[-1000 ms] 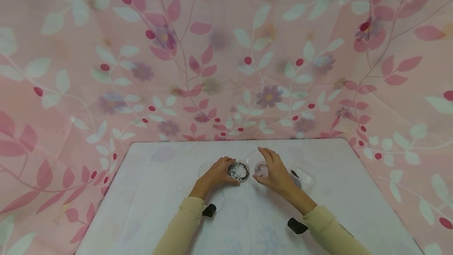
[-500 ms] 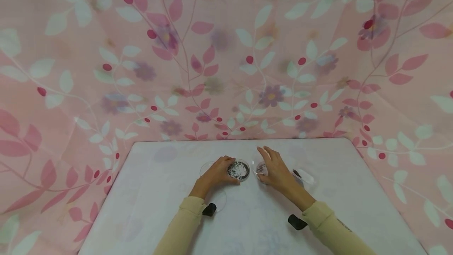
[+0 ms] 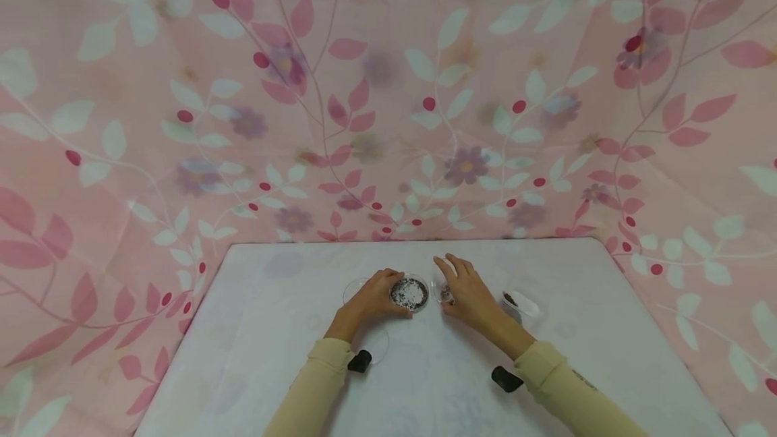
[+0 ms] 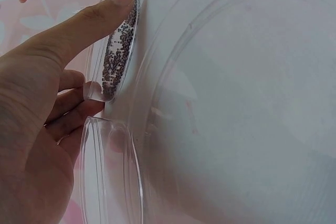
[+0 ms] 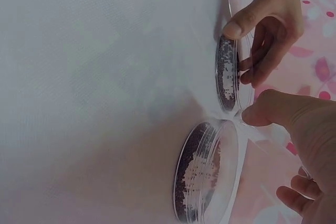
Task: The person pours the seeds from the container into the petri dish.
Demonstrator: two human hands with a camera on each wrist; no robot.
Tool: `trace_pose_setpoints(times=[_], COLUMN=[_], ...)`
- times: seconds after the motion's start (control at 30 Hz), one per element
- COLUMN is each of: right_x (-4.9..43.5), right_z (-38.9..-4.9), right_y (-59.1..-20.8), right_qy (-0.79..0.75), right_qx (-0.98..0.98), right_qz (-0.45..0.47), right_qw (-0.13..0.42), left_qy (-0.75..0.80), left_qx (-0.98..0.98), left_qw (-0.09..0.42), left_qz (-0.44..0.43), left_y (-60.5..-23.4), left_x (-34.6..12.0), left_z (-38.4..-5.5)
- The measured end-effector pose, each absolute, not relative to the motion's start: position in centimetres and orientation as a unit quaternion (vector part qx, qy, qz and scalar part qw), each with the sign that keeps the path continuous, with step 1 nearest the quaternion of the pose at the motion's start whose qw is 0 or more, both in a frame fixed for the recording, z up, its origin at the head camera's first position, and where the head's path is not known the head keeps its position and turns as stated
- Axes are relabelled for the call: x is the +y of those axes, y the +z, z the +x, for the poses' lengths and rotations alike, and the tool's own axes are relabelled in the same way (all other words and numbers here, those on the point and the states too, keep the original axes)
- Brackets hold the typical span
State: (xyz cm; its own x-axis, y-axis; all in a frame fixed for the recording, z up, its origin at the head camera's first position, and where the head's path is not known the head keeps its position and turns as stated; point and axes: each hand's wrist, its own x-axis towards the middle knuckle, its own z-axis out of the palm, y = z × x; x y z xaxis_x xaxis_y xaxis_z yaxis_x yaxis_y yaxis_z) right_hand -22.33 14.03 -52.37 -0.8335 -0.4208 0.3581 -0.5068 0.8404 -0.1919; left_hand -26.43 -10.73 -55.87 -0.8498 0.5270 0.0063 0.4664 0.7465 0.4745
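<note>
A seed-filled dish is pinched by the left hand, a second dish just beside it is gripped by the right hand.

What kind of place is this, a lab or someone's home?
Probably a makeshift recording set, not a real lab: a white table walled in by pink leaf-patterned cloth, with clear seed-filled dishes handled by a person wearing wrist cameras.
</note>
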Motion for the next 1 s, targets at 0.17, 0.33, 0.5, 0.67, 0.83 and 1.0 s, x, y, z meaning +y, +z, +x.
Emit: trace_pose_setpoints(times=[0.17,0.33,0.5,0.67,0.83,1.0], right_x=[13.92,13.69,13.55,13.49,13.33,13.05], right_z=[-22.36,-22.19,-22.2,-22.5,-22.58,-22.51], right_y=[-52.52,-52.15,-51.86,-51.77,-51.68,-51.62], right_qy=[0.129,0.134,0.133,0.131,0.136,0.131], right_qx=[-0.949,-0.948,-0.946,-0.946,-0.944,-0.943], right_qz=[0.25,0.257,0.265,0.271,0.277,0.282], right_qw=[0.14,0.131,0.132,0.124,0.116,0.118], left_qy=[0.24,0.245,0.242,0.234,0.249,0.24], left_qx=[0.933,0.933,0.933,0.936,0.932,0.933], left_qw=[0.068,0.072,0.071,0.067,0.081,0.082], left_qz=[0.261,0.255,0.256,0.255,0.251,0.255], left_y=[-55.93,-55.84,-55.89,-55.9,-55.59,-55.94], left_x=[-10.7,-10.66,-10.67,-10.67,-10.56,-10.37], left_z=[-26.25,-26.14,-26.27,-26.41,-26.15,-26.3])
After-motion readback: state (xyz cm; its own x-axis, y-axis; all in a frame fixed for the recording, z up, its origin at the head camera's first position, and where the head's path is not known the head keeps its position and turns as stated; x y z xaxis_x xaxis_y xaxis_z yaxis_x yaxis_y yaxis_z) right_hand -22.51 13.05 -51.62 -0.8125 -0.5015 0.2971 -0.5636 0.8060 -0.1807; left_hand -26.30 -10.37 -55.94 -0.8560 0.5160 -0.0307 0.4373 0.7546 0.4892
